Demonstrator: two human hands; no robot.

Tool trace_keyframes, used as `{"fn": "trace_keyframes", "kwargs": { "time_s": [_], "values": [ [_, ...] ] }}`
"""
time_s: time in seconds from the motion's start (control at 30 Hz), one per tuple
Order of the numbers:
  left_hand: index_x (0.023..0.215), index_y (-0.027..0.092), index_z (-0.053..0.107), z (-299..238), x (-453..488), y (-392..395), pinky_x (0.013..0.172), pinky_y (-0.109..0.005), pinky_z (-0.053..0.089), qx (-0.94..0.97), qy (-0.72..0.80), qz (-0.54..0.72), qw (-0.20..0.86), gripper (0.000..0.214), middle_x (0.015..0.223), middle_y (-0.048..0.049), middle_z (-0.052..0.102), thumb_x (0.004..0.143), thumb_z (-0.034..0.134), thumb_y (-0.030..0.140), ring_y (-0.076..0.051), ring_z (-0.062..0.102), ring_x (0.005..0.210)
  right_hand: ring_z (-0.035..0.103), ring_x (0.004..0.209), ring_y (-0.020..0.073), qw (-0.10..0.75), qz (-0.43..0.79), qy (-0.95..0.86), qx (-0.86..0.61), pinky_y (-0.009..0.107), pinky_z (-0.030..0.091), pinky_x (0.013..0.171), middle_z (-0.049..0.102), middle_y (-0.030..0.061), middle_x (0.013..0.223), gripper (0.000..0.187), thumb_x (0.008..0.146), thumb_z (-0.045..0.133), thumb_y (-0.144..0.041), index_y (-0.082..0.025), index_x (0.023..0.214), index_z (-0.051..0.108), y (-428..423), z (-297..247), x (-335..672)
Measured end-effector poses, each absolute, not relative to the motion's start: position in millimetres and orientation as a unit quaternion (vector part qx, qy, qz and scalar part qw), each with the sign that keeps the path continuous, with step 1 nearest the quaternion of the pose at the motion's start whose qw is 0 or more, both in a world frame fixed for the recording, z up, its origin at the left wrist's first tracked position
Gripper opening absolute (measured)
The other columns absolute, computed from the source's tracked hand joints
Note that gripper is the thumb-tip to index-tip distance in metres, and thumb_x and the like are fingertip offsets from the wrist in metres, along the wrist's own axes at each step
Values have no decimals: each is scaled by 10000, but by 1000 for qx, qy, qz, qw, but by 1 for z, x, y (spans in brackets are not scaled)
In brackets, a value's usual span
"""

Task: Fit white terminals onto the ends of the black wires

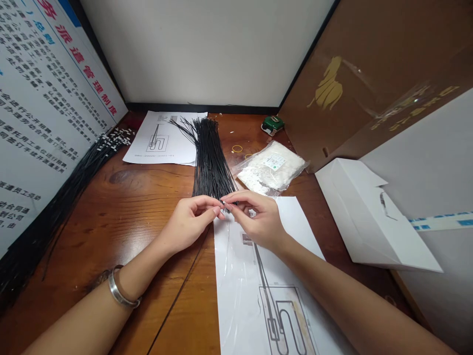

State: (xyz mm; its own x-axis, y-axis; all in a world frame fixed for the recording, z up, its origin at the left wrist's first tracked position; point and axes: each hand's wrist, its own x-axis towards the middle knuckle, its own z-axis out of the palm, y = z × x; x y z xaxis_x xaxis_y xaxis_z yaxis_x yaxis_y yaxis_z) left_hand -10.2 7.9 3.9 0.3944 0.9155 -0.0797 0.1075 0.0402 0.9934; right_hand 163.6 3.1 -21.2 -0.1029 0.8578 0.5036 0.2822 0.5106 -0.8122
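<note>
Above the middle of the table, my left hand (192, 222) and my right hand (258, 219) meet at the fingertips, both pinched closed. A small white connector (223, 201) shows between the tips, at my right thumb and forefinger. My left thumb and forefinger pinch what looks like a thin black wire at it, mostly hidden by the fingers. Just beyond lies a thick bundle of black wires (210, 158), its near ends behind my hands. Under my right hand and forearm is a printed drawing sheet (236, 296) in a clear cover.
A clear bag of small white parts (273, 167) lies right of the bundle, with a green tape measure (272, 124) behind. More printed sheets (148, 138) lie at back left. White-tipped black wires (74, 182) line the left panel. A white box (369, 217) stands right.
</note>
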Motion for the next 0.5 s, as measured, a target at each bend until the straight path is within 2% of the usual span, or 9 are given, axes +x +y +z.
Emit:
{"fn": "trace_keyframes", "kwargs": {
  "time_s": [0.07, 0.2, 0.37, 0.5],
  "values": [
    [869, 146, 682, 4, -10, 8, 477, -205, 350, 597, 427, 348, 584, 142, 719, -10, 685, 826, 576, 230, -60, 480, 501, 590, 490, 98, 523, 283, -685, -420, 253, 433, 397, 744, 74, 863, 91, 803, 620, -138, -169, 847, 694, 2, -22, 163],
    [876, 143, 672, 4, -10, 8, 427, -204, 308, 593, 431, 338, 591, 156, 757, -27, 716, 828, 573, 253, -45, 418, 440, 561, 467, 90, 526, 262, -690, -422, 254, 429, 402, 732, 42, 765, 107, 804, 625, -131, -179, 861, 702, 2, -22, 164],
    [895, 146, 627, 0, -11, 7, 431, -197, 354, 578, 441, 327, 604, 141, 825, -59, 751, 834, 582, 266, -48, 458, 428, 620, 663, 127, 542, 225, -717, -378, 249, 434, 457, 708, 34, 803, 159, 818, 615, -98, -209, 881, 709, 5, -20, 165],
    [872, 141, 620, 0, -11, 8, 431, -193, 358, 580, 436, 335, 601, 142, 818, -61, 746, 841, 585, 275, -48, 462, 432, 615, 719, 134, 536, 222, -733, -356, 272, 471, 534, 681, 39, 834, 216, 855, 565, -99, -222, 963, 707, 6, -20, 166]
  ]
}}
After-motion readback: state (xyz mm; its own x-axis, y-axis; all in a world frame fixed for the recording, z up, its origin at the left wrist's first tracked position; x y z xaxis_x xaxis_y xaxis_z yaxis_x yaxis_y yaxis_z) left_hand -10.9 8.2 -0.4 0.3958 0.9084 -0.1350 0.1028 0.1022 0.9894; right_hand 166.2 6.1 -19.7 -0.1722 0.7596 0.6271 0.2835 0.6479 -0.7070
